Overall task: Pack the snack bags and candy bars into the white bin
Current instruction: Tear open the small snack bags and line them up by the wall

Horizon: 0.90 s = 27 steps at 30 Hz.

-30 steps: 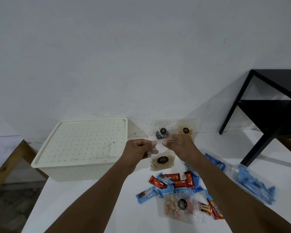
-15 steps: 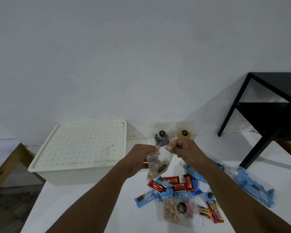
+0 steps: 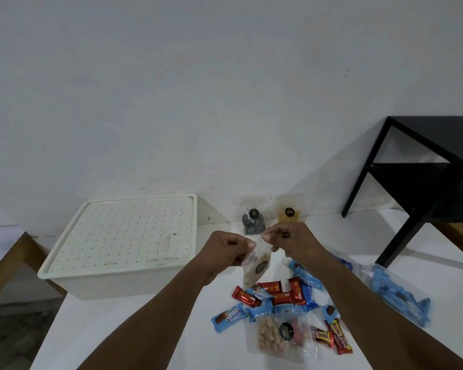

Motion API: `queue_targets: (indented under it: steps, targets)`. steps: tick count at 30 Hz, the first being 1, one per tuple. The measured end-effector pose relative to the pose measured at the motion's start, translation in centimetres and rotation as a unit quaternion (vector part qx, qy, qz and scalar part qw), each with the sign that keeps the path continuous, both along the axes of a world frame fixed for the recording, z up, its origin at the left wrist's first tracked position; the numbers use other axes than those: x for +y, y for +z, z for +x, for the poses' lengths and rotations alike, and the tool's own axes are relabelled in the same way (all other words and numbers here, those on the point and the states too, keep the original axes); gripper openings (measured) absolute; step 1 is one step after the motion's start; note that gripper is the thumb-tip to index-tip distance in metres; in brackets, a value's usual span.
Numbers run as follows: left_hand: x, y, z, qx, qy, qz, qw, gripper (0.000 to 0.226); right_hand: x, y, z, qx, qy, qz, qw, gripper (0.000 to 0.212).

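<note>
Tilted since earlier, the snack bag (image 3: 259, 266) hangs pinched by left hand (image 3: 225, 252) and right hand (image 3: 292, 240); white bin (image 3: 112, 283) still lidded, packing seemingly unstarted.

My left hand (image 3: 225, 252) and right hand (image 3: 292, 241) meet above the table (image 3: 91, 324), pinching a snack bag (image 3: 257, 265) that hangs between them. The bin (image 3: 118, 279) sits on the table to my left, its lid (image 3: 129, 233) on top. Behind my hands a pouch (image 3: 254, 222) and, right of it, a second pouch (image 3: 288, 213) lean against the wall (image 3: 225, 102). Nearer me lies a heap of candy bars (image 3: 275, 295), a nut bag (image 3: 281, 335) at its near edge. A bag of bars (image 3: 396, 295) lies to the right, a shelf frame (image 3: 425, 182) behind it
</note>
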State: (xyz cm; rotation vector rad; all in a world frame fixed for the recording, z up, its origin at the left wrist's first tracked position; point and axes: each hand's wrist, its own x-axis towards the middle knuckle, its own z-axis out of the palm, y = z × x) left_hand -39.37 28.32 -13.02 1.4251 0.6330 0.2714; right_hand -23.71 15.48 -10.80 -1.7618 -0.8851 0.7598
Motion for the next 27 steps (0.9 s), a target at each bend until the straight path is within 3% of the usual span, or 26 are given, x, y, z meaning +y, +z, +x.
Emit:
queue_targets:
  steps: [5, 15, 20, 25, 27]
  targets:
    - [-0.5, -0.9, 0.6, 0.011, 0.027, 0.094, 0.995, 0.017, 0.7, -0.6, -1.3, 0.106, -0.042, 0.010, 0.993, 0.024]
    - [-0.1, -1.9, 1.8, 0.044, 0.034, 0.142, 0.988, 0.023, 1.7, -2.9, -0.9, 0.168, -0.064, 0.050, 0.982, 0.027]
    - [0.6, -2.7, 2.3, 0.034, 0.104, 0.170, 0.979, 0.022, 2.9, -3.6, 0.6, 0.251, -0.181, 0.063, 0.949, 0.021]
    - [0.2, -5.5, 2.8, 0.054, -0.015, 0.235, 0.970, 0.013, 4.3, -4.4, 3.0, 0.288, -0.243, 0.044, 0.925, 0.023]
    - [0.2, -6.5, 4.2, 0.051, -0.034, 0.245, 0.967, 0.028, 5.2, -4.6, 3.9, 0.289, -0.222, 0.032, 0.931, 0.026]
